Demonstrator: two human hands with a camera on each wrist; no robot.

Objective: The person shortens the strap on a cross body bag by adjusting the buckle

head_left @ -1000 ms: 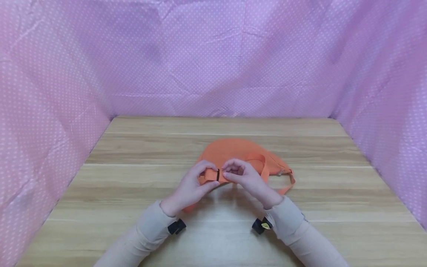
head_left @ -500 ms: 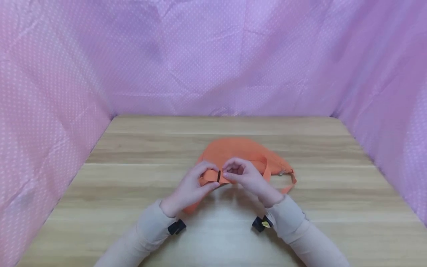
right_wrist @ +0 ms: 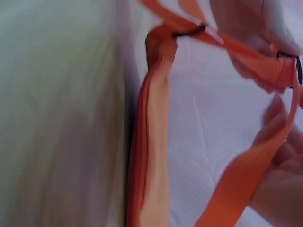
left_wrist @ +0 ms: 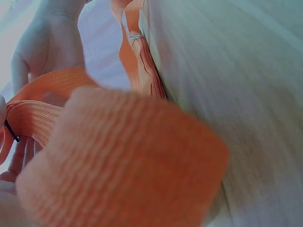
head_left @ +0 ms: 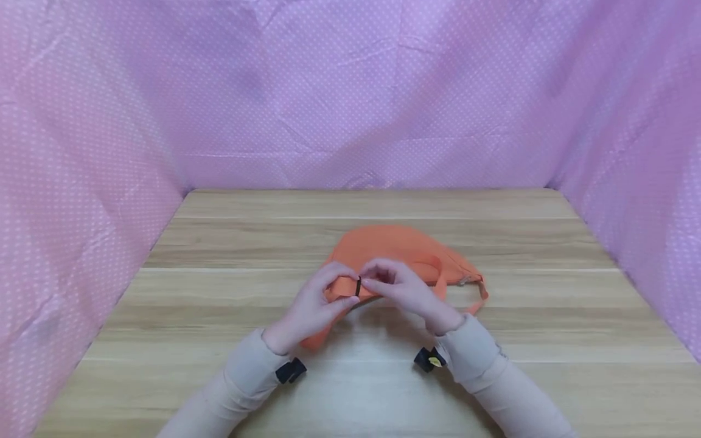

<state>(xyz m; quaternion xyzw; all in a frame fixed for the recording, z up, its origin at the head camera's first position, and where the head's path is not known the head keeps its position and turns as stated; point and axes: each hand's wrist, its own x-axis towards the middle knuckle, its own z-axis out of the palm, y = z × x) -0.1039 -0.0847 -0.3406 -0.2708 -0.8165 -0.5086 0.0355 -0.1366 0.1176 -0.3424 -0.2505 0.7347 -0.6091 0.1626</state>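
An orange waist bag [head_left: 383,240] lies on the table with its zip edge towards me. Its orange webbing strap [head_left: 344,286] runs through a black strap slider [head_left: 358,286], held up between both hands. My left hand [head_left: 306,304] pinches the strap at the slider, thumb below and fingers above. From the other side, my right hand [head_left: 408,292] pinches the strap close against the slider. The right wrist view shows the slider [right_wrist: 298,71] near the fingertips, and a second black piece [right_wrist: 189,32] at the bag's end. A blurred strap loop [left_wrist: 128,156] covers much of the left wrist view.
The wood-grain table [head_left: 219,243] extends around the bag on all sides. Pink dotted cloth [head_left: 350,91] hangs behind it and along both sides. A black wrist camera [head_left: 291,370] sits at the left cuff, another black camera [head_left: 429,359] at the right.
My right fingertips have shifted slightly left, up to the slider. The strap's loop at the right has moved a little. My left hand has kept its hold.
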